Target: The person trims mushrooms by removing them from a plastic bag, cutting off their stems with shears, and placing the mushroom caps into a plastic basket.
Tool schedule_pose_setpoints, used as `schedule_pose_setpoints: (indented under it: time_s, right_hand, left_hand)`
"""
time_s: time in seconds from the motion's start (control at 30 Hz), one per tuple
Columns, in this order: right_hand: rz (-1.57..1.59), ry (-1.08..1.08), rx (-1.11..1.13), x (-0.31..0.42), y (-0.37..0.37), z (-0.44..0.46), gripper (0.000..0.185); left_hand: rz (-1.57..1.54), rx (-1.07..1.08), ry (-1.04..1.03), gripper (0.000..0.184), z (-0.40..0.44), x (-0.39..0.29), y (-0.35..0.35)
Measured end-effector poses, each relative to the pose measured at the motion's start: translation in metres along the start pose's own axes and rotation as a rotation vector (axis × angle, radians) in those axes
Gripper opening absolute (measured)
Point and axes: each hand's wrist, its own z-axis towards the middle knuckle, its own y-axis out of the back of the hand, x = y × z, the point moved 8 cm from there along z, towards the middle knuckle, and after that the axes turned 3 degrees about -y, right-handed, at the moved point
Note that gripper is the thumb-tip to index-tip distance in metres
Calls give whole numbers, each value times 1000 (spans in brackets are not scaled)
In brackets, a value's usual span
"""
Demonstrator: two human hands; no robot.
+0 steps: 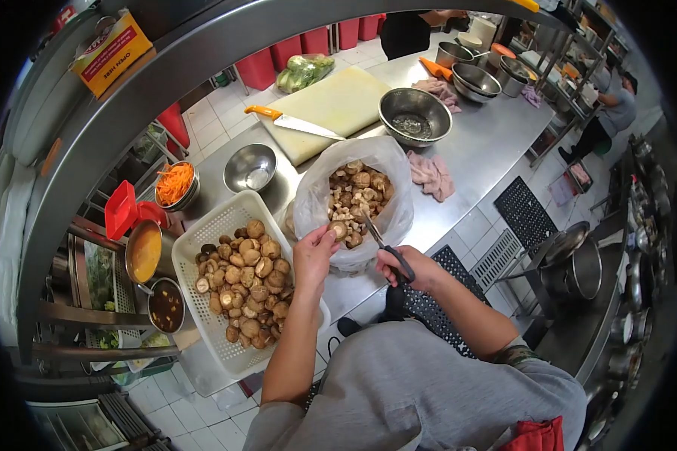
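Smooth, glossy metal table on my remote feed, shiny plastic bag, matt plastic basket, rough cloth.

Clock from frame centre. Left forearm blocks part of the crate, 8 o'clock. Bottom of bag buried under mushrooms. Right hand hides part of the scissors handles. Person past 12: head out of frame. Co-worker at 2: too small, blurred. Pans 3–4: lost in dark lens rim. Red cloth at 5: cut by bottom edge. Box at 10: fine print unreadable.
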Motion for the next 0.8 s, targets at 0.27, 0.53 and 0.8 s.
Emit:
schedule_pose_setpoints:
  time_s: [0.27, 0.53, 0.8]
  right_hand:
    - [-521, 81, 81, 16, -18, -14, 61]
    - [-716, 94, 30, 24, -21, -1, 65]
    - [-743, 111, 0, 34, -37, -1, 60]
  left_hand:
    - [-136, 35, -19, 35, -15, -3, -2]
    - [-49, 44, -55, 34, -19, -11, 5]
    - [5, 32, -107, 32, -30, -30, 21]
